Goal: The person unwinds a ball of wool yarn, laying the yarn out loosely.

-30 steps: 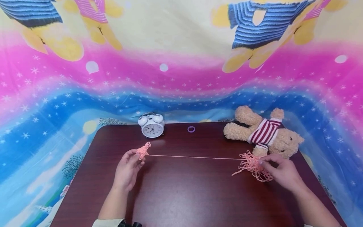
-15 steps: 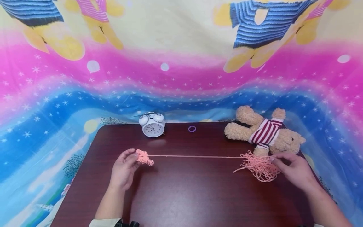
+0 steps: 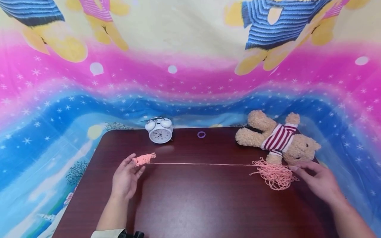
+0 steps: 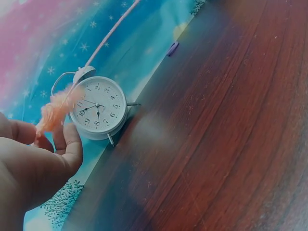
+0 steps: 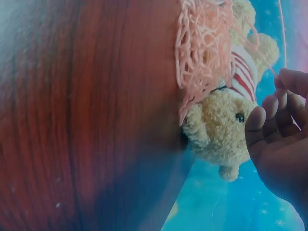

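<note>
My left hand point(image 3: 125, 180) pinches a small bundle of peach yarn point(image 3: 144, 159) between thumb and fingers above the table's left side. From it a taut strand point(image 3: 202, 164) runs across to the right. My right hand point(image 3: 322, 181) pinches the yarn strand at its fingertips, as the right wrist view also shows. Just left of those fingers is a larger loose tangle of yarn point(image 3: 275, 175), its loops hanging in front of the teddy bear point(image 3: 279, 138). Whether the tangle touches the table cannot be told.
A white twin-bell alarm clock point(image 3: 160, 135) stands at the back left of the dark brown table point(image 3: 190, 205). Near the back edge lies a purple ring point(image 3: 201, 134). The teddy bear lies on its side at the back right. A printed cloth point(image 3: 196, 89) hangs behind.
Both hands have moved apart, the left one leftward with its bundle and the right one rightward. More strand now shows between the tangle and the right fingertips. The bundle's loops have turned.
</note>
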`<state>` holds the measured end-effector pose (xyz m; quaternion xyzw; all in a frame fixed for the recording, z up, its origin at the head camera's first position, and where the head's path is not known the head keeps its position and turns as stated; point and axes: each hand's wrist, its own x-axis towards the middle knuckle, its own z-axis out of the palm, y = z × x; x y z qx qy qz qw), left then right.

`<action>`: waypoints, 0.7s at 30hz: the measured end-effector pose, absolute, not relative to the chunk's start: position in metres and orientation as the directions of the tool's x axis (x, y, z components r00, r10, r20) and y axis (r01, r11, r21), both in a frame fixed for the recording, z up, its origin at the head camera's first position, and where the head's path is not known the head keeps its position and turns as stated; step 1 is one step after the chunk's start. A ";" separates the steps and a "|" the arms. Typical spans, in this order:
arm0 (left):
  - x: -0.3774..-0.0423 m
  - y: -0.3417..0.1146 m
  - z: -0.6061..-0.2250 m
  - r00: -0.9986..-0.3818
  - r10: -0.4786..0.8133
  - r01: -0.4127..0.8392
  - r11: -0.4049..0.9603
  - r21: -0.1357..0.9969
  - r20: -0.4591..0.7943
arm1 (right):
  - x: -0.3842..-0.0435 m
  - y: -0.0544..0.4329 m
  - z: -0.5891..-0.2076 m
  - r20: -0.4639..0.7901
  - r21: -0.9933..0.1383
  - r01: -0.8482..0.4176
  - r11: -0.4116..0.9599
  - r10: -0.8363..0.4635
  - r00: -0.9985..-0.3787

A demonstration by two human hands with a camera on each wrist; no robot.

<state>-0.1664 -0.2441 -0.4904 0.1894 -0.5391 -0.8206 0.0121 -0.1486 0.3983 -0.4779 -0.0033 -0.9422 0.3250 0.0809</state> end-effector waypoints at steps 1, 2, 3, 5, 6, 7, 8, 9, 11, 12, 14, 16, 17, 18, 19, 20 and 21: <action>-0.166 -0.245 -0.490 -0.930 -0.211 -0.185 -0.434 0.882 -0.299 | -0.148 0.399 -0.478 0.143 -0.610 -0.035 0.792 0.066 -0.988; -0.166 -0.246 -0.490 -0.936 -0.196 -0.180 -0.450 0.875 -0.294 | -0.147 0.400 -0.478 0.142 -0.602 -0.027 0.798 0.073 -0.987; -0.165 -0.246 -0.490 -0.938 -0.184 -0.180 -0.466 0.866 -0.294 | -0.147 0.401 -0.479 0.140 -0.598 -0.020 0.801 0.080 -0.987; -0.165 -0.247 -0.491 -0.944 -0.163 -0.176 -0.491 0.853 -0.288 | -0.146 0.403 -0.480 0.131 -0.589 -0.001 0.808 0.094 -0.987; -0.164 -0.247 -0.491 -0.946 -0.156 -0.174 -0.501 0.848 -0.286 | -0.145 0.404 -0.480 0.129 -0.589 0.002 0.808 0.097 -0.987; -0.164 -0.248 -0.491 -0.948 -0.150 -0.169 -0.512 0.843 -0.281 | -0.145 0.405 -0.481 0.136 -0.584 0.003 0.812 0.101 -0.986; -0.164 -0.248 -0.492 -0.948 -0.152 -0.165 -0.513 0.842 -0.279 | -0.144 0.406 -0.481 0.141 -0.582 0.005 0.813 0.107 -0.984; -0.164 -0.248 -0.491 -0.946 -0.158 -0.167 -0.512 0.842 -0.284 | -0.144 0.407 -0.482 0.144 -0.583 0.007 0.812 0.112 -0.983; -0.164 -0.248 -0.492 -0.944 -0.169 -0.164 -0.508 0.846 -0.284 | -0.144 0.409 -0.482 0.163 -0.582 0.001 0.813 0.118 -0.980; -0.164 -0.248 -0.492 -0.943 -0.171 -0.167 -0.503 0.848 -0.287 | -0.144 0.409 -0.483 0.169 -0.583 -0.002 0.812 0.119 -0.978; -0.163 -0.249 -0.493 -0.941 -0.172 -0.174 -0.490 0.854 -0.291 | -0.144 0.410 -0.483 0.177 -0.583 -0.003 0.813 0.124 -0.976; -0.163 -0.249 -0.493 -0.946 -0.160 -0.174 -0.483 0.858 -0.282 | -0.144 0.410 -0.484 0.174 -0.583 -0.001 0.813 0.124 -0.977; -0.163 -0.249 -0.493 -0.951 -0.150 -0.171 -0.477 0.862 -0.272 | -0.145 0.410 -0.484 0.171 -0.581 0.000 0.814 0.123 -0.978; -0.163 -0.249 -0.494 -0.955 -0.138 -0.170 -0.467 0.868 -0.261 | -0.145 0.410 -0.484 0.170 -0.581 0.001 0.814 0.122 -0.978; -0.163 -0.249 -0.494 -0.960 -0.126 -0.168 -0.456 0.874 -0.250 | -0.145 0.410 -0.484 0.169 -0.583 0.000 0.813 0.121 -0.978; -0.162 -0.249 -0.495 -0.964 -0.115 -0.167 -0.443 0.881 -0.240 | -0.145 0.410 -0.484 0.171 -0.583 -0.001 0.812 0.122 -0.978; -0.162 -0.249 -0.495 -0.967 -0.104 -0.166 -0.430 0.888 -0.231 | -0.145 0.409 -0.484 0.173 -0.586 -0.004 0.810 0.120 -0.978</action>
